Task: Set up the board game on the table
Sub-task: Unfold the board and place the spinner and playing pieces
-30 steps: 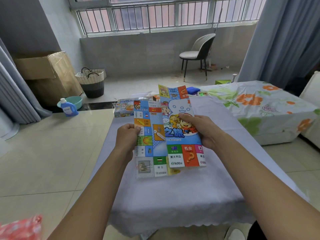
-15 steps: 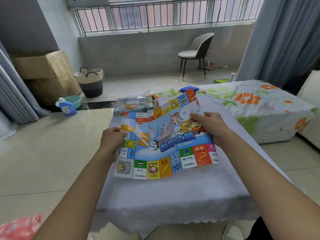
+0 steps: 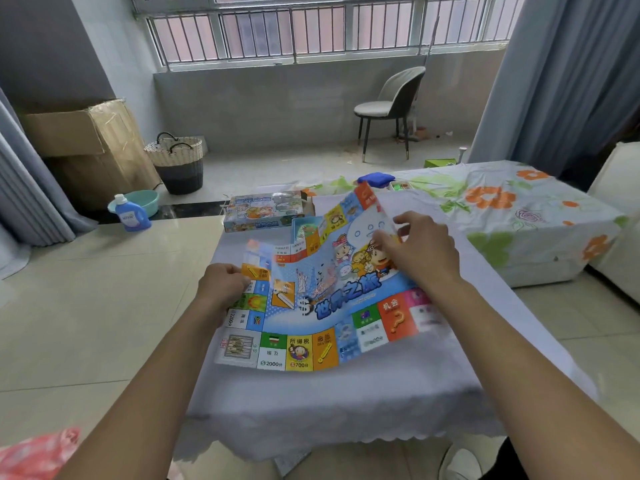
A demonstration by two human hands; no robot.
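Shiny paper, bright with little colored squares, makes up the game board (image 3: 322,299), and it is partly unfolded over the table (image 3: 346,403), which wears a soft white cloth with a wavy edge. The board is thin and bendy (it curves up like a wave at the far side). Its near edge lies flat on the cloth, just in front of the fingers.

The left hand (image 3: 221,289) grips the board's left edge, with its fingers curled round the paper and the thumb on top. The right hand (image 3: 422,251) is at the lifted far right part of the sheet. Its fingers are bent and pinch the paper there, though this part is blurry.

Past the left fingers, at the far end of the table, sits the game box (image 3: 265,211), a flat cardboard shape with cartoon pictures.

Beyond the right fingers is a bed (image 3: 536,216) with a flowery sheet. Far to the left of the left hand, a blue bottle (image 3: 129,213) stands on the smooth tile floor beside a round green basin (image 3: 145,200).
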